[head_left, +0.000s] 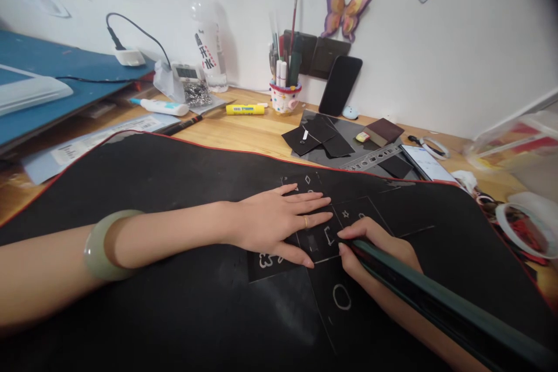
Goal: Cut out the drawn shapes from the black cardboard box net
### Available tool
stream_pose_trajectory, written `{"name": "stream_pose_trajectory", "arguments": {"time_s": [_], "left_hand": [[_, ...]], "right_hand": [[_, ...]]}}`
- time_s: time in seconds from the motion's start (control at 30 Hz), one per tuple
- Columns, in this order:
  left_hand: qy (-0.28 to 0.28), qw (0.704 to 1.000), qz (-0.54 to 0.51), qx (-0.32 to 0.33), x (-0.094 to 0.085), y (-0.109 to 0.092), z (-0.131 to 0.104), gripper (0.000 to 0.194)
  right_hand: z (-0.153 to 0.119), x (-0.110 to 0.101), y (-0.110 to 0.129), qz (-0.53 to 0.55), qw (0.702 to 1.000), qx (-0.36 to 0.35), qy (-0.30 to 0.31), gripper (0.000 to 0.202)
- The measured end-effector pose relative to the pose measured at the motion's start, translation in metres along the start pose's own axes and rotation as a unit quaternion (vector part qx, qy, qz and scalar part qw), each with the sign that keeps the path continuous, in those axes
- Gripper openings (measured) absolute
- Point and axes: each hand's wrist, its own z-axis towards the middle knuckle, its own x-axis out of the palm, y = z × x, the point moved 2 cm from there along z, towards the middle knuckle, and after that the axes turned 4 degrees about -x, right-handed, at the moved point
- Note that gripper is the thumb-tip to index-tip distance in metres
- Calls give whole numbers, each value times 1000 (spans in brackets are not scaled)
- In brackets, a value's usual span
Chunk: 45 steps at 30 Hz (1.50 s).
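Observation:
Flat on a sheet of black paper (322,279), my left hand (272,218) lies with its fingers spread, a ring and a pale green bangle (102,244) on that arm. White lines and small outlined shapes, among them a star, a diamond and an oval, mark the paper; my fingers cover part of them. My right hand (379,244) grips a long dark green pen (405,279) between thumb and fingers. Its tip end is over the paper beside a white bracket-like outline, just right of my left fingertips; I cannot tell whether it touches. The pen's back end reaches toward the camera.
Under the paper lies a black mat (174,308) with a red edge. Behind it are a yellow glue stick (245,109), a pen cup (285,97), a water bottle (208,40), a phone (340,86), black paper pieces (320,136) and a stencil ruler (375,157). Tape rolls (525,229) stand right.

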Motion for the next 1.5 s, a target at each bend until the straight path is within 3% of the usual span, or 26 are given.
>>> {"name": "stream_pose_trajectory", "arguments": {"time_s": [0.83, 1.5], "left_hand": [[-10, 1000, 1, 4, 2, 2, 1, 74], [-5, 1000, -7, 3, 0, 1, 1, 73]], "right_hand": [[-3, 0, -2, -6, 999, -38, -19, 8], [-3, -6, 0, 12, 998, -46, 31, 8]]}}
